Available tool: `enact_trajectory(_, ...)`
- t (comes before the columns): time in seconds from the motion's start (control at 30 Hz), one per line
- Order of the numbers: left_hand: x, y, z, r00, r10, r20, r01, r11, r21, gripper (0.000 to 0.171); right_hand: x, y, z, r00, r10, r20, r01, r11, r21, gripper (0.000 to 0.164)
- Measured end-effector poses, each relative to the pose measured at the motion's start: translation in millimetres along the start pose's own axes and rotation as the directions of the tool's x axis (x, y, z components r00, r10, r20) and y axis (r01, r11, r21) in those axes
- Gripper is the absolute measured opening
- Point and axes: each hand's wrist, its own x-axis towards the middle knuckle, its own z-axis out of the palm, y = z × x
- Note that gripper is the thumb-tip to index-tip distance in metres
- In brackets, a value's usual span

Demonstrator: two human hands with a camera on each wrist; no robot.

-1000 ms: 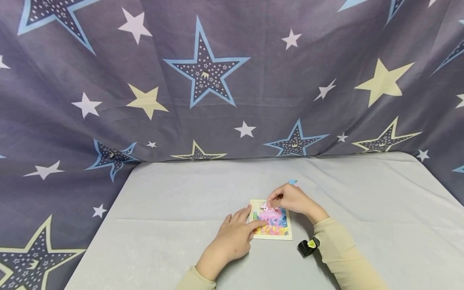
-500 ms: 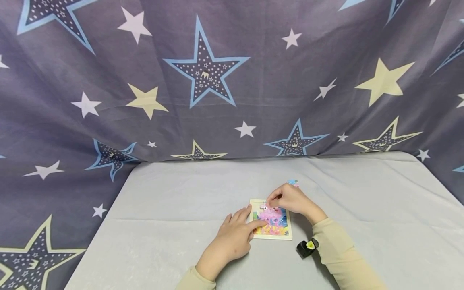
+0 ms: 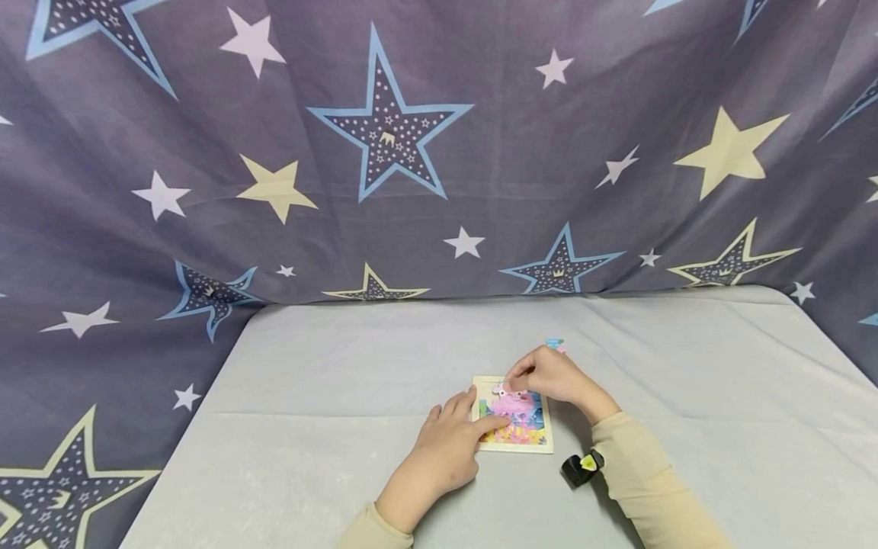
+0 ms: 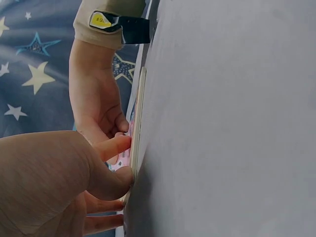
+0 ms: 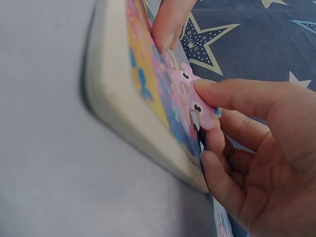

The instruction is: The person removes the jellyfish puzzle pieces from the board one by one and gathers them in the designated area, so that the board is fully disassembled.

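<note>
A small picture puzzle in a pale frame point(image 3: 517, 449) lies on the grey cloth. My right hand point(image 3: 552, 377) pinches a pink puzzle piece point(image 5: 191, 95) with dark eyes printed on it, thumb on its face, at the upper part of the picture. In the right wrist view the piece is tilted against the board, and its far edge is hidden by fingers. My left hand point(image 3: 442, 450) rests at the frame's left side. One of its fingers point(image 4: 116, 146) presses on the picture, and its thumb touches the frame's edge.
Beyond the right hand lies a blue and pink puzzle piece point(image 3: 555, 344), partly covered by that hand. A black wrist strap mount point(image 3: 579, 470) sticks out from the right sleeve. Behind the grey cloth-covered table point(image 3: 343, 358) hangs a dark star-patterned curtain point(image 3: 439, 168).
The right hand stays at the top of the puzzle with hardly any movement. The left hand shifts very slightly right. The head view tilts a little.
</note>
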Motion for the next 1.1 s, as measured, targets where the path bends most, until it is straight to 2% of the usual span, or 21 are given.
enact_trajectory(0.27, -0.4, 0.4, -1.7, 1.000, -0.005, 0.004, 0.005, 1.000, -0.005, 0.076, 0.1, -2.0, 1.9, 1.000, 0.012, -0.005, -0.012, 1.000, 0.009, 0.013)
enact_trajectory(0.4, -1.1, -0.7, -2.3, 1.000, 0.002, 0.003, -0.002, 1.000, -0.012, 0.070, 0.6, -1.9, 3.1, 1.000, 0.021, -0.012, -0.021, 0.999, 0.040, 0.012)
enact_trajectory(0.6, -0.7, -1.2, -2.0, 1.000, 0.007, 0.009, -0.007, 1.000, -0.013, 0.064, 0.5, -2.0, 4.5, 0.999, -0.020, -0.026, 0.021, 0.998, 0.057, 0.011)
enact_trajectory(1.1, -1.2, -0.2, -4.0, 1.000, 0.005, 0.008, -0.004, 1.000, -0.018, 0.065, 0.1, -0.1, 4.3, 0.999, -0.037, -0.028, 0.039, 0.998, 0.054, 0.011)
